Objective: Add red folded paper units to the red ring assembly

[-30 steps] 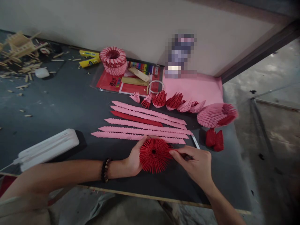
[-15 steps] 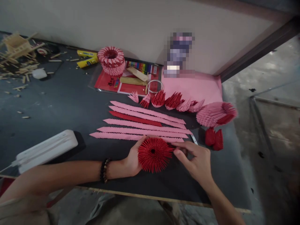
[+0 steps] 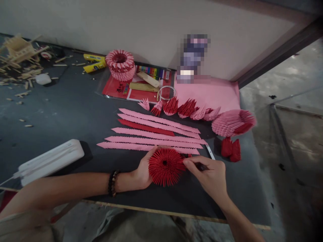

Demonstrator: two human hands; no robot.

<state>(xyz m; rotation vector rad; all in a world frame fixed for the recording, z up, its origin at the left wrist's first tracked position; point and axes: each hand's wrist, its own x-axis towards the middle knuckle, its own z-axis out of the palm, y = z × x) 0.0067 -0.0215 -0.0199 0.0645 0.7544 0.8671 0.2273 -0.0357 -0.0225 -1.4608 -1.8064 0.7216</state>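
A round red disc of folded paper pieces (image 3: 165, 167) with a small hole in its middle sits near the front of the dark table (image 3: 75, 114). My left hand (image 3: 143, 171) cups its left side, fingers curled round the rim. My right hand (image 3: 209, 176) pinches a small red paper piece at the disc's right edge. Beyond the disc lie several long pink strips of joined pieces (image 3: 153, 136) and one red strip (image 3: 146, 127).
Stacks of red and pink folded pieces (image 3: 186, 108), a pink cone-like bundle (image 3: 233, 121) and two red pieces (image 3: 230, 149) lie to the right. A red-and-pink ring (image 3: 120, 64), glue tubes (image 3: 94, 63), pink paper (image 3: 209, 94) and a white case (image 3: 49, 161) also rest here. Wooden sticks (image 3: 20, 57) clutter the far left.
My right hand drew back a little from the disc, then returned to its right edge in a pinch. The left hand and disc have barely moved.
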